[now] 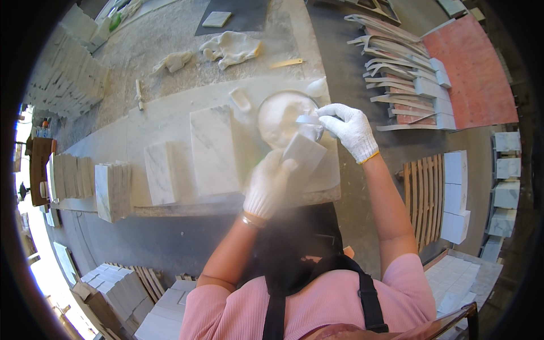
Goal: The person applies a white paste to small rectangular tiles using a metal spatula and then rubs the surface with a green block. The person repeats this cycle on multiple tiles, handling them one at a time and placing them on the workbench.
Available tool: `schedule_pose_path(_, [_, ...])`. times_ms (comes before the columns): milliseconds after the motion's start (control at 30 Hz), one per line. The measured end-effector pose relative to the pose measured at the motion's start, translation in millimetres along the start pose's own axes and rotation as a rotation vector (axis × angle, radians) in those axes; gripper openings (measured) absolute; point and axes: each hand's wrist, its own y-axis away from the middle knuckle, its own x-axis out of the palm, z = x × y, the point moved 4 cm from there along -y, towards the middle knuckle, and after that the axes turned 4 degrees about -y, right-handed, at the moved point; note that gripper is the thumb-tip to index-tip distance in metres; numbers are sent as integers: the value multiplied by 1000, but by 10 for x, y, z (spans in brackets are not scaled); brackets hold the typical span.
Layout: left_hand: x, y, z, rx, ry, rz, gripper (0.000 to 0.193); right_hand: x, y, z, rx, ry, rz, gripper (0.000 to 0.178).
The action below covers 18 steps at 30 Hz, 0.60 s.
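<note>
My left hand (266, 184), in a white knit glove, is closed on the lower left side of a pale marble tile (306, 156), which is tilted. My right hand (349, 131), gloved the same way, pinches a small thin scraper (307, 119) between thumb and fingers. The scraper's flat blade points left, just above the tile's top edge. Behind both lies a round bowl (265, 133) with white powder or paste in it. I cannot tell whether the blade touches the contents.
Marble slabs (214, 150) stand on the dusty worktable (170, 122), with stacked tiles (112, 190) farther left. A white block (240, 100), a cloth (232, 47) and a yellow strip (286, 63) lie beyond. To the right are a rack of curved strips (396, 62) and a wooden pallet (422, 198).
</note>
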Motion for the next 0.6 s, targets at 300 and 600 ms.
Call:
schedule_pose_path(300, [21,-40,68,-15,60,-55,35,119,-90,-27,67,-159,107,22])
schedule_pose_path(600, [30,-46,95,-100,110,-43,45,-63,135,137,105,-222,65,23])
